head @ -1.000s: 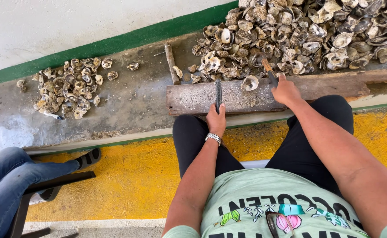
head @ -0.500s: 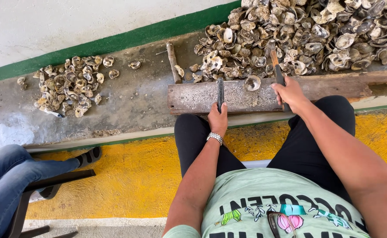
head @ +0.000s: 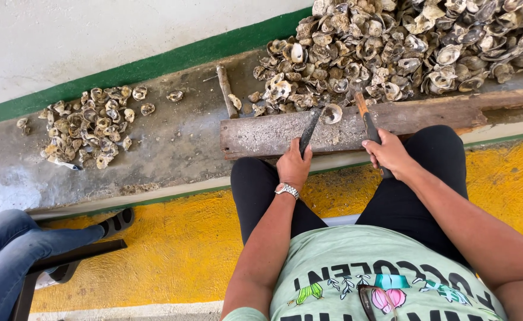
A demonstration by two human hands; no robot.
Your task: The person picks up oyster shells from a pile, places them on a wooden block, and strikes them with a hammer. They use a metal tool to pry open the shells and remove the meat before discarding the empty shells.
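Observation:
My left hand (head: 293, 166) grips a dark knife (head: 309, 131) whose blade lies flat across a weathered wooden plank (head: 428, 113), its tip pointing toward a single open oyster shell (head: 332, 113) on the plank's far edge. My right hand (head: 389, 153) is closed on a second tool (head: 365, 119) with a brownish wooden end; it rests on the plank just right of that shell. A silver watch is on my left wrist. I sit with my knees against the plank.
A big heap of oyster shells (head: 404, 41) fills the concrete ledge beyond the plank. A smaller pile (head: 89, 125) lies at the left. A wooden stick (head: 226, 90) leans by the plank's left end. Another person's leg in jeans (head: 17, 244) and a sandal sit at lower left.
My right hand drew back from the shell heap toward me and now holds the wooden-ended tool on the plank. My left hand stayed on the knife.

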